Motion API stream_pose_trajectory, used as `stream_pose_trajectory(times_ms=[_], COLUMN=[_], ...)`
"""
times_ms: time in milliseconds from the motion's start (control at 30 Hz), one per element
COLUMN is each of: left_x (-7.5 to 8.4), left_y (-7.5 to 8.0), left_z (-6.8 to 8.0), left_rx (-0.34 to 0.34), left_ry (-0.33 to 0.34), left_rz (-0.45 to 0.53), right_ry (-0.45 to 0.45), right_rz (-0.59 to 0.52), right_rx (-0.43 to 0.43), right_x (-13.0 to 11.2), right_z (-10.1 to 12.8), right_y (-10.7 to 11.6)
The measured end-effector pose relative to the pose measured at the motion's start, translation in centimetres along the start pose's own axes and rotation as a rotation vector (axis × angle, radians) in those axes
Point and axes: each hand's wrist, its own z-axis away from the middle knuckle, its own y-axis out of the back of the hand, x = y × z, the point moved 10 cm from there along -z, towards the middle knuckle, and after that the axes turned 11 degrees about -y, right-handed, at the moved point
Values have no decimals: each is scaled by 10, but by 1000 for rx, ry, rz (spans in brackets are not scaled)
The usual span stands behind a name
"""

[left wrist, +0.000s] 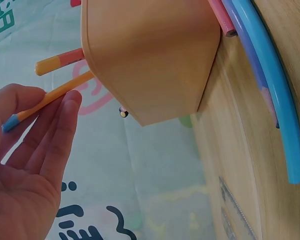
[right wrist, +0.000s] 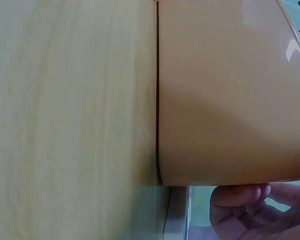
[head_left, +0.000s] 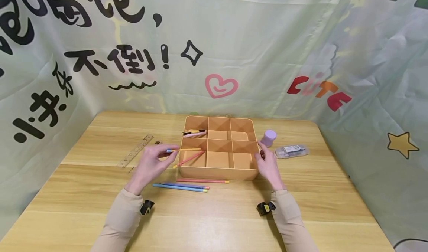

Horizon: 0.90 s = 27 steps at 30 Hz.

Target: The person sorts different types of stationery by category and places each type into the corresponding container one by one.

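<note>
My left hand (head_left: 151, 165) pinches the blue-tipped end of a yellow pencil (head_left: 185, 149) between thumb and fingertips (left wrist: 65, 107), its far end lying over the near-left compartment of the orange organizer box (head_left: 219, 172), probably so it can slide in lengthwise beside the pink pencil (head_left: 189, 159) already leaning there. My right hand (head_left: 267, 165) rests against the box's right wall, fingers loosely curved on the rim, which I judge steadies the box against sliding on the table (head_left: 83, 207). Just below my left hand, three more pencils (head_left: 187, 185) lie on the table, along the box's front. Beyond my right hand sit a lilac jar (head_left: 268, 137) and a clear case (head_left: 291, 151).
</note>
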Motion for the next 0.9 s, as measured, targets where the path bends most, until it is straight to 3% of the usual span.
stream_pose_trajectory(times_ms=[400,667,900], left_x=[1,-3,-5], left_y=[-17,-27,-33], left_z=[0,6,8], left_rx=[-145,-271,-313], left_ry=[0,69,71], left_rz=[13,-23,6], right_ry=[1,0,-2], right_rz=[-14,-7,-4], right_rx=[-7,-2,-6], right_x=[-1,-3,-3], right_z=[1,3,3], right_y=[0,1,1])
